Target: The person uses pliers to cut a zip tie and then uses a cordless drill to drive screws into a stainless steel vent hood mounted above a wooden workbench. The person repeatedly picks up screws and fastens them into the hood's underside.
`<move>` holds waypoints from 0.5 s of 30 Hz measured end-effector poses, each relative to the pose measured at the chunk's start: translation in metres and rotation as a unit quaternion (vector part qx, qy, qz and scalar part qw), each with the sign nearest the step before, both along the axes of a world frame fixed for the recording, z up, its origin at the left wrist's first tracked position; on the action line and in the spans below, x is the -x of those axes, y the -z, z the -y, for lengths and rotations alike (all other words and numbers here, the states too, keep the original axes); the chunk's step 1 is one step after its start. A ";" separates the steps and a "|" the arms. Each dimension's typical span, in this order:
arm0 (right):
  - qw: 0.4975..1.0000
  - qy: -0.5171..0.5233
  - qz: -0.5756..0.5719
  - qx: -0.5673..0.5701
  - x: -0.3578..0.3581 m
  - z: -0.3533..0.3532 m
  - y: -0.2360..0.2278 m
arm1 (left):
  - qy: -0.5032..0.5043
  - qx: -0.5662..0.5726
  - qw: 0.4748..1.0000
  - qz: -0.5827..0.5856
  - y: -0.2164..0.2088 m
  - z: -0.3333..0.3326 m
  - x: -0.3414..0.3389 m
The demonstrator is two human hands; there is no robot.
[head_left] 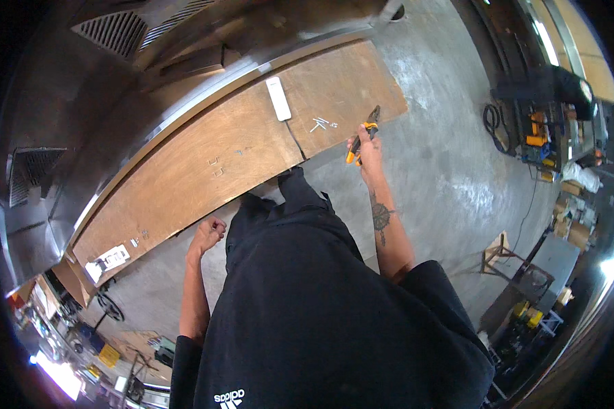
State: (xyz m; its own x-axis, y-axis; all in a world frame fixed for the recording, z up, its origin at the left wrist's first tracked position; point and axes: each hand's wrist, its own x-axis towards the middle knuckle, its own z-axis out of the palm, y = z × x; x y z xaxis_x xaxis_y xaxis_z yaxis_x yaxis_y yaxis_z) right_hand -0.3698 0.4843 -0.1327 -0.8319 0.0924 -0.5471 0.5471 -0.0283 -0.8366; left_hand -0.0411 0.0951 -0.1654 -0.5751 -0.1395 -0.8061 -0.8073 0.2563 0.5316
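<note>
Right hand [370,146] grips pliers [372,127], jaws slanting away rightward; left hand [209,236] curls, seemingly empty.

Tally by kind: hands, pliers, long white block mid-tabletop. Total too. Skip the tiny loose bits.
Hands: 2, left hand and right hand
Pliers: 1, in the right hand
Long white block on the wooden tabletop: 1
Total: 4

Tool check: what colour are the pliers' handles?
Black and orange; the pliers' handles, in the right hand, show best in the head view.
</note>
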 end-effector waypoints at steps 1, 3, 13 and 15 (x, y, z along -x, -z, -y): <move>1.000 0.014 0.007 0.007 -0.011 -0.001 0.002 | -0.002 -0.008 1.000 0.003 -0.001 0.003 0.001; 0.999 0.032 0.011 0.020 -0.033 -0.005 0.007 | 0.000 -0.013 1.000 0.001 -0.001 0.010 -0.001; 0.998 0.007 0.040 0.044 -0.155 -0.025 0.015 | -0.061 0.006 0.996 -0.059 0.023 0.011 -0.082; 0.998 -0.012 0.044 0.035 -0.177 -0.027 0.008 | -0.118 -0.029 0.991 -0.055 0.039 0.002 -0.122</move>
State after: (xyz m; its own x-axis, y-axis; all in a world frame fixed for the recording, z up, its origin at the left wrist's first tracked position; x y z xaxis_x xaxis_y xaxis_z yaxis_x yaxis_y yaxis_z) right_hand -0.1927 0.5114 -0.1406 -0.7824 0.0319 -0.6219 0.6190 -0.0700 -0.7823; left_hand 0.0805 0.0930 -0.2042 -0.6165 -0.2359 -0.7512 -0.7779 0.0349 0.6274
